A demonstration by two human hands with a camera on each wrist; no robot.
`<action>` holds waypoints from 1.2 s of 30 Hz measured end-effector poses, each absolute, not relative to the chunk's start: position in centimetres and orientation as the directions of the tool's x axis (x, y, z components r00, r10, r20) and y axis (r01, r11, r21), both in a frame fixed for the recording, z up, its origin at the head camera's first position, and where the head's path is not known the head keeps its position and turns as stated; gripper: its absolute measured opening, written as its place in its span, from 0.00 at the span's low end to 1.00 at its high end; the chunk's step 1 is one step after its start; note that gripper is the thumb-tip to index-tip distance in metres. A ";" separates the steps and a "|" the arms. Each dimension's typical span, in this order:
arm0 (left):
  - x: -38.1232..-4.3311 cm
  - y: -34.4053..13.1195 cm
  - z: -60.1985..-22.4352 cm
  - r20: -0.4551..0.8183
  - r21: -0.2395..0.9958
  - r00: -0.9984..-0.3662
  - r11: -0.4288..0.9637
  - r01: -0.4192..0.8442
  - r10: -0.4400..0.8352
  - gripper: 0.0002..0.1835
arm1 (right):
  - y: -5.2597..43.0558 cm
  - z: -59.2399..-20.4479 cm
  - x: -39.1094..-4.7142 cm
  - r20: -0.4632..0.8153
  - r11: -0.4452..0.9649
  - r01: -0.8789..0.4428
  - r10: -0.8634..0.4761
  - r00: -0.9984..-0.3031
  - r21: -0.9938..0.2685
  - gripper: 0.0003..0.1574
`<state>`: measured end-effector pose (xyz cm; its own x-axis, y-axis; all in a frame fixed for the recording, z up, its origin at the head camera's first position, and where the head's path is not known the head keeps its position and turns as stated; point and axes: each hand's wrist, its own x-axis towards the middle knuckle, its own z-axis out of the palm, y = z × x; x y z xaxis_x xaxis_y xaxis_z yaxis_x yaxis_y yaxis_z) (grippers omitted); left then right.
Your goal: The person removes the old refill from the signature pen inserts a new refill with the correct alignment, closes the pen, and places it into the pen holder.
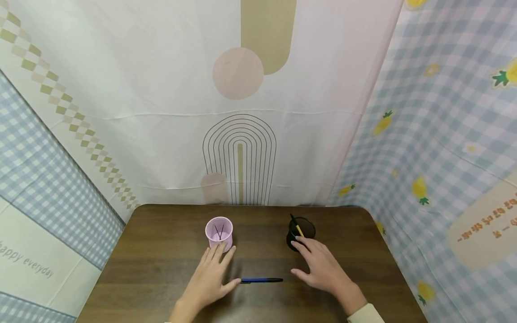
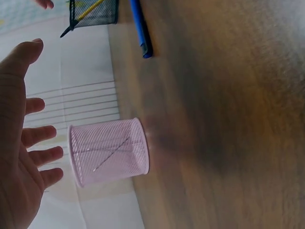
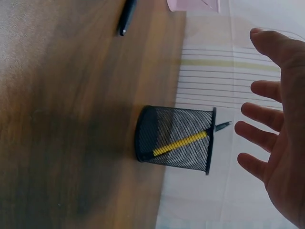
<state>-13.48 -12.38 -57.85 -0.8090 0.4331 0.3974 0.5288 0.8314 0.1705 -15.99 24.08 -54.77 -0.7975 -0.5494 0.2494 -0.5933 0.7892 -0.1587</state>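
Note:
A pink mesh pen cup point(image 1: 219, 233) stands upright at the back left of the table, with thin dark lines crossing inside it. My left hand point(image 1: 210, 277) hovers close in front of it, fingers spread and holding nothing. A black mesh pen cup point(image 3: 176, 139) stands to the right, with a yellow and black pen point(image 3: 181, 143) leaning inside, its dark tip above the rim. Near this cup my right hand point(image 1: 321, 267) is held with fingers loosely extended, nothing in it. Between the hands a blue pen point(image 1: 261, 280) with black ends lies flat on the table.
The brown wooden table point(image 1: 161, 264) has rounded back corners. Behind it hangs a white patterned cloth point(image 1: 169, 148). Blue checked cloth point(image 1: 428, 134) with pineapple prints hangs along the right side, and more checked cloth borders the left.

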 end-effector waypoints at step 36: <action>-15.0 -8.8 -61.7 0.266 0.131 -0.758 0.757 0.641 0.595 0.42 | 20.9 -59.8 -17.3 0.102 0.701 -0.686 -0.681 -0.725 -0.195 0.50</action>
